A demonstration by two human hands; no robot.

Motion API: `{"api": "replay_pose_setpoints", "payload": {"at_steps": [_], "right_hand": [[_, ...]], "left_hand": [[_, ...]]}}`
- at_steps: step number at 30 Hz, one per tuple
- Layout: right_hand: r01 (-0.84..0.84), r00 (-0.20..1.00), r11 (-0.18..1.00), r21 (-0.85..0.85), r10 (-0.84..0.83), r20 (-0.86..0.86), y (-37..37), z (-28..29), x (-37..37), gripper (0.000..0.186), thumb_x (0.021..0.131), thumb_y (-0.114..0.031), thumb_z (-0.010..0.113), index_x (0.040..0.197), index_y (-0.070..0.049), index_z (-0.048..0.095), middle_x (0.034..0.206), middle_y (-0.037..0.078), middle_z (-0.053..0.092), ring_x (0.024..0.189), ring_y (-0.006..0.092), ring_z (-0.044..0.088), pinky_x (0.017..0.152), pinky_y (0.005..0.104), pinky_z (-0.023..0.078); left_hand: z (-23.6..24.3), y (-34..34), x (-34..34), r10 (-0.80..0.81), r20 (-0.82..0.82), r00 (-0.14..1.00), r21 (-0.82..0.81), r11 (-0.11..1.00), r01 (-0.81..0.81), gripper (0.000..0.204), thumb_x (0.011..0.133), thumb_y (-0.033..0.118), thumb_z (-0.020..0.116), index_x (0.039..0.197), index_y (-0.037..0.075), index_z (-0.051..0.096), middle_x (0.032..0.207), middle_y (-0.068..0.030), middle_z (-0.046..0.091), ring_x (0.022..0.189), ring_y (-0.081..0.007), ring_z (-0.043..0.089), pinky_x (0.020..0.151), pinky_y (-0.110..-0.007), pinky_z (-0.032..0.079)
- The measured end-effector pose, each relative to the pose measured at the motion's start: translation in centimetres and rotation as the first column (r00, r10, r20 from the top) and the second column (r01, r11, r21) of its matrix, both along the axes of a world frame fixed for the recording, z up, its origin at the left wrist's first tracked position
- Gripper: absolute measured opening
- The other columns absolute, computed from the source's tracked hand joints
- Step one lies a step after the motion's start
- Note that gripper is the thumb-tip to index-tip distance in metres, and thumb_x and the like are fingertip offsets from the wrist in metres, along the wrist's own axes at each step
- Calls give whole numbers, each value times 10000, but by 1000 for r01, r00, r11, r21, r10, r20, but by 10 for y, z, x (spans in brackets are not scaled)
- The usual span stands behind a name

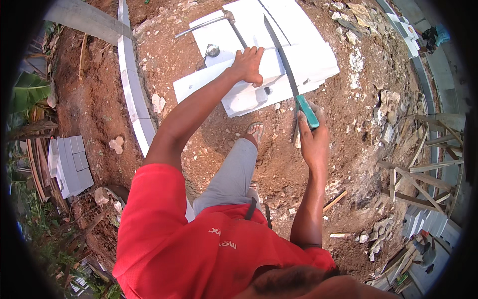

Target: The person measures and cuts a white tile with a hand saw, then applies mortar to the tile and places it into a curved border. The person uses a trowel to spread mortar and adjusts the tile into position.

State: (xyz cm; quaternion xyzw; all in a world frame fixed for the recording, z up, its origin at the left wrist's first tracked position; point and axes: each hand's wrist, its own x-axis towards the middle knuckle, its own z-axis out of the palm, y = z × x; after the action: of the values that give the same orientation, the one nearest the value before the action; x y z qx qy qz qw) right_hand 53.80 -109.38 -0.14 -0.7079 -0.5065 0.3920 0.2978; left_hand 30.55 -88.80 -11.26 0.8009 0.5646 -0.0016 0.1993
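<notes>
My left hand (pixel 246 67) rests on a white block (pixel 303 60) atop stacked white pieces, fingers spread and curled over it. My right hand (pixel 312 132) grips the green handle (pixel 306 110) of a saw, whose long toothed blade (pixel 280 50) lies across the white material, pointing away from me. An L-shaped metal tool (pixel 209 22) lies on the pieces just beyond my left hand, one end reaching my fingertips. A small round silver object (pixel 212 50) sits left of them. My sandalled foot (pixel 255 130) is on the dirt below the pieces.
A pale block edging (pixel 128 74) runs along the left, with a concrete beam (pixel 84 20) meeting it. Stacked grey blocks (pixel 72 164) and plants (pixel 27 92) are farther left. On the right are rubble (pixel 388 107), wooden frames (pixel 418 177) and another row of blocks (pixel 418 65).
</notes>
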Motion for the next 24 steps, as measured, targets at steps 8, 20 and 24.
{"api": "replay_pose_setpoints", "payload": {"at_steps": [8, 20, 24], "right_hand": [[-86, 989, 994, -63, 77, -129, 37, 6, 4, 518, 1050, -328, 653, 1456, -10, 597, 953, 204, 756, 852, 307, 724, 826, 429, 555], [-36, 996, 996, 81, 29, 80, -91, 29, 13, 451, 1075, -215, 618, 1478, -12, 595, 1251, 211, 751, 1152, 273, 727, 973, 442, 556], [-20, 1000, 998, 57, 21, -12, 16, -8, -9, 477, 1065, -246, 631, 1461, 18, 602, 1212, 251, 744, 1108, 295, 735, 971, 413, 549]], "left_hand": [[-29, -7, 29, 252, -91, 963, 259, 940, -222, 1069, 549, 213, 800, 1524, 22, 407, 1320, -165, 531, 1351, -363, 474, 1162, -634, 281], [-15, 13, 18, 210, -24, 977, 133, 970, -205, 863, 505, 254, 813, 1302, 54, 549, 1275, -126, 571, 1278, -295, 517, 1117, -554, 328], [-6, 14, 28, 199, -49, 979, 118, 974, -192, 1068, 512, 295, 866, 1471, 34, 474, 1364, -125, 554, 1365, -291, 495, 1159, -535, 327]]}}
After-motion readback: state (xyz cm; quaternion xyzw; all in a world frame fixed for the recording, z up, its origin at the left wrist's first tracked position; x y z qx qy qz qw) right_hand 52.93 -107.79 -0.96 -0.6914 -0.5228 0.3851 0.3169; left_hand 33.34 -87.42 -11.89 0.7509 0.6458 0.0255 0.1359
